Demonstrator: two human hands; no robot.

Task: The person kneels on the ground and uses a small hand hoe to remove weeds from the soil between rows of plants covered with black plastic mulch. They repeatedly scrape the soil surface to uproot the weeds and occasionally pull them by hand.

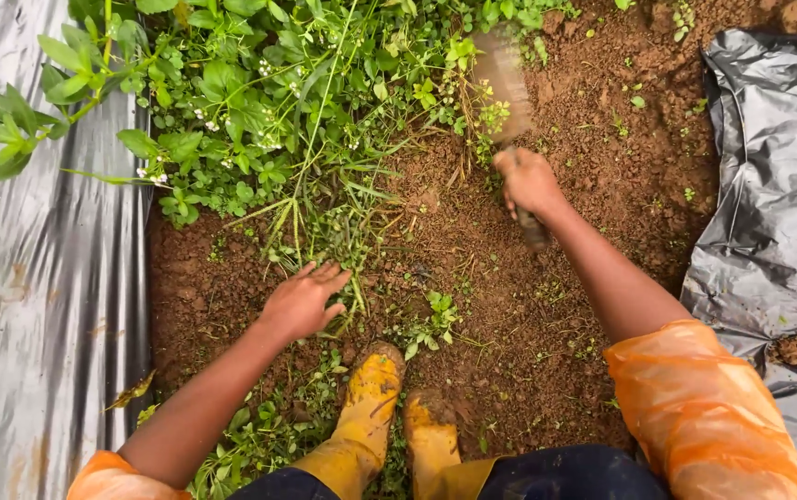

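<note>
Weeds (269, 120) fill the upper left and top centre of the frame, a dense green patch with small white flowers that spreads down over the red-brown soil (546, 306) toward the middle. Grey plastic sheeting (46, 278) covers the ground along the left edge, and a crumpled fold of the same sheeting (769, 185) lies along the right edge, so the bare earth runs as a strip between them. At the bottom centre two muddy yellow boots (389, 407) stand on the soil among loose cut stems. The left hand (304, 301), left of centre, is spread open with fingers apart, palm down on a trailing clump of grass at the lower edge of the weeds. The right hand (528, 181), upper right of centre, is closed tight around the handle of a digging tool (502, 79), whose blurred blade points up into the weeds' edge. Orange sleeves (704, 407) cover both upper arms.
</note>
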